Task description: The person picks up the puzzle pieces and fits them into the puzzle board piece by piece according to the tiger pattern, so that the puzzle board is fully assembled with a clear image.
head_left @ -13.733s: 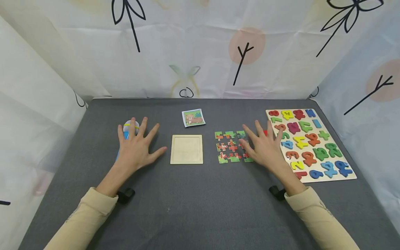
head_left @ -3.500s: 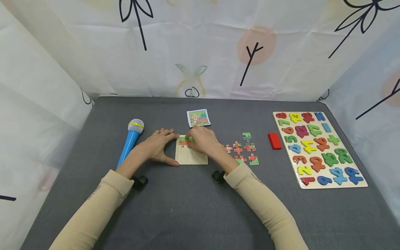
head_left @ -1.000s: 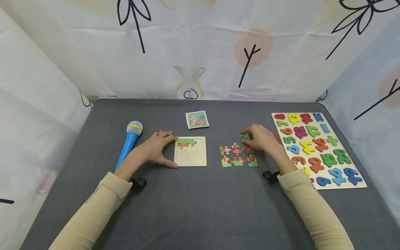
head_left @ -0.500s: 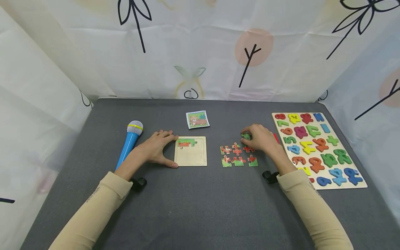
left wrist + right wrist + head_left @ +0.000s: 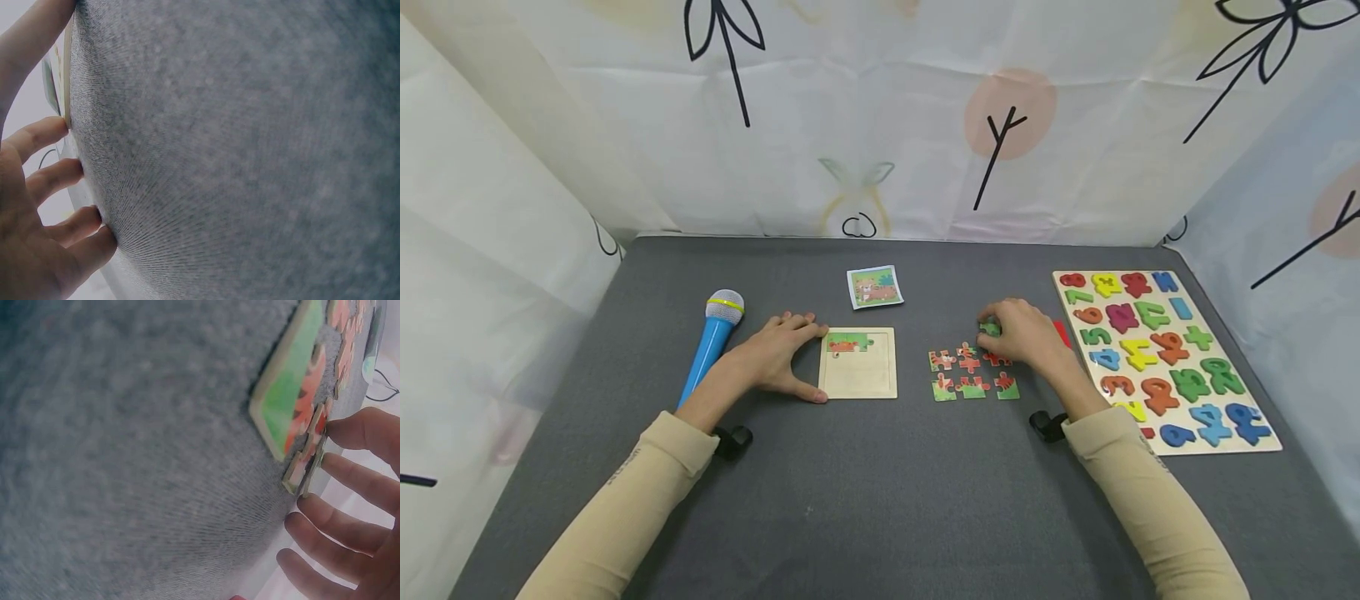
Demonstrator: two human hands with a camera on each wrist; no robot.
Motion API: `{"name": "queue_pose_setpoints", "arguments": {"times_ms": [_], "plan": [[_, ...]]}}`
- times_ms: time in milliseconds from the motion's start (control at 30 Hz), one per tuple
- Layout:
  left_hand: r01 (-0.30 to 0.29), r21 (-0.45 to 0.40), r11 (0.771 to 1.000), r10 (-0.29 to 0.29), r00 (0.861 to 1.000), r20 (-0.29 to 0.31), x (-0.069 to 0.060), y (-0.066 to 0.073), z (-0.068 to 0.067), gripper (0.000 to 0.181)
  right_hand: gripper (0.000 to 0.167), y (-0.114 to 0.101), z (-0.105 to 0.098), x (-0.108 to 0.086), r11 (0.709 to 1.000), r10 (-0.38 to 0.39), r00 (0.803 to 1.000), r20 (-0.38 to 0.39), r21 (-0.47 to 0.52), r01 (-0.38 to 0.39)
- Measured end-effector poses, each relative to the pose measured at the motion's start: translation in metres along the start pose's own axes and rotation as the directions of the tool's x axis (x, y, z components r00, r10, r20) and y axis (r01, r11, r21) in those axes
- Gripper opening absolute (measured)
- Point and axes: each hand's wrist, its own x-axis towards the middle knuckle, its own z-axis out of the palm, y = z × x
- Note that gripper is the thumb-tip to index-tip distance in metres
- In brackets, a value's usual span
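Observation:
My left hand [image 5: 775, 354] rests on the table at the left side of a square wooden puzzle tray [image 5: 857, 379]. In the left wrist view, a fingertip of that hand [image 5: 37, 219] touches the tray's edge. Joined puzzle pieces [image 5: 848, 341] with green and orange print lie in the tray's upper left. My right hand [image 5: 1026, 335] pinches a green puzzle piece [image 5: 990, 329] at the back of the loose group, thumb against fingertips. Several loose pieces [image 5: 973, 387] lie below it in two rows. The right wrist view shows a green-and-red corner piece [image 5: 284, 403] close up, beside the fingers.
A small picture card [image 5: 875, 287] lies behind the tray. To the left is a blue toy microphone [image 5: 707, 350]. A wooden number board [image 5: 1172, 367] occupies the right side, partly under my right forearm. A red block [image 5: 1062, 332] shows behind my right hand.
Since the 3.5-second frame, my right hand has gone from the tray to the loose pieces and taken hold of the green one. Over the last second both hands stay nearly still.

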Motion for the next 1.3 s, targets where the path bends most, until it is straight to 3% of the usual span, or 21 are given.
{"name": "queue_pose_setpoints", "arguments": {"times_ms": [433, 867, 1300], "plan": [[0.001, 0.007, 1.0, -0.001, 1.0, 0.006, 0.0, 0.001, -0.001, 0.107, 0.035, -0.016, -0.003, 0.002, 0.998, -0.039, 0.999, -0.038, 0.045, 0.041], [-0.007, 0.001, 1.0, 0.007, 1.0, 0.0, 0.0, 0.001, -0.001, 0.107, 0.032, -0.066, 0.006, 0.016, 0.984, -0.156, 0.985, -0.075, 0.075, 0.162], [-0.021, 0.007, 1.0, 0.021, 1.0, 0.004, 0.001, 0.001, -0.001, 0.108, 0.029, -0.113, 0.026, 0.027, 0.975, -0.221, 0.975, -0.01, 0.038, 0.221]]}}
